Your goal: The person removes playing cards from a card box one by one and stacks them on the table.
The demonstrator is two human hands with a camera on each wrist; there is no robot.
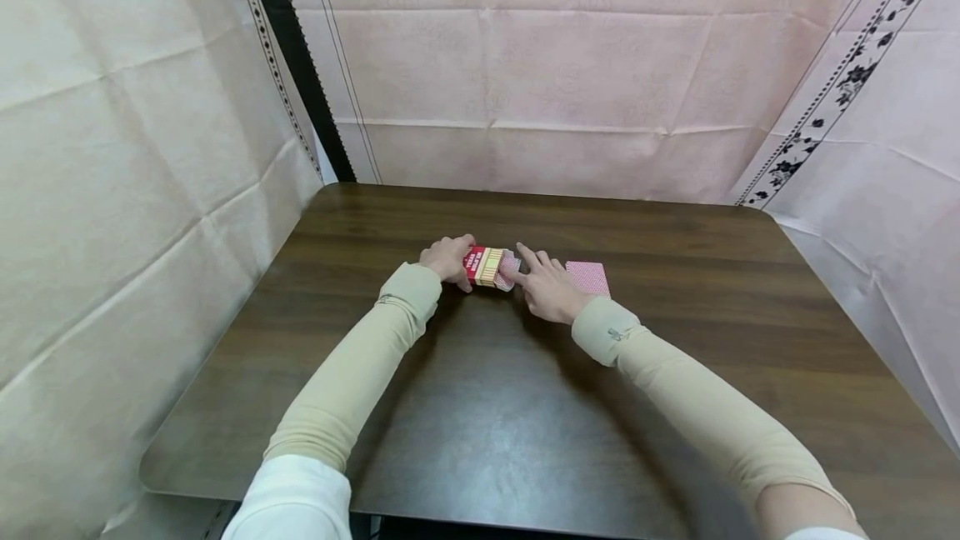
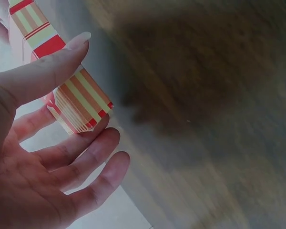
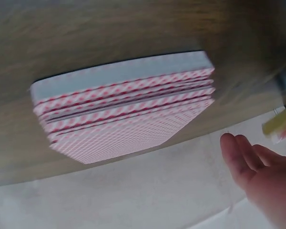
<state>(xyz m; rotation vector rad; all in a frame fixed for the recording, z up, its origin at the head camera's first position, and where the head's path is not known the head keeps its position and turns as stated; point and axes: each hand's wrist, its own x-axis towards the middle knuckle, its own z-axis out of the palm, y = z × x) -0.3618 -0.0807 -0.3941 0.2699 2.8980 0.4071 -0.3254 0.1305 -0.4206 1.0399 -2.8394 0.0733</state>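
Note:
My left hand (image 1: 447,259) grips a red and yellow striped playing card box (image 1: 487,267) by its left end. In the left wrist view, the thumb lies across the box's striped edge (image 2: 83,90), with the fingers behind and below. Patterned cards (image 1: 508,265) show at the box's right end. There my right hand (image 1: 551,290) reaches in, its thumb at the cards and its other fingers extended. A stack of red-and-white backed cards (image 3: 128,119) lies on the table just right of that hand, its layers slightly uneven.
The brown wooden table (image 1: 480,407) has rounded corners, and both forearms stretch across it from the near edge. Pale creased cloth (image 1: 562,73) hangs behind and on both sides. A dark strip (image 1: 300,57) stands between cloths at the back left.

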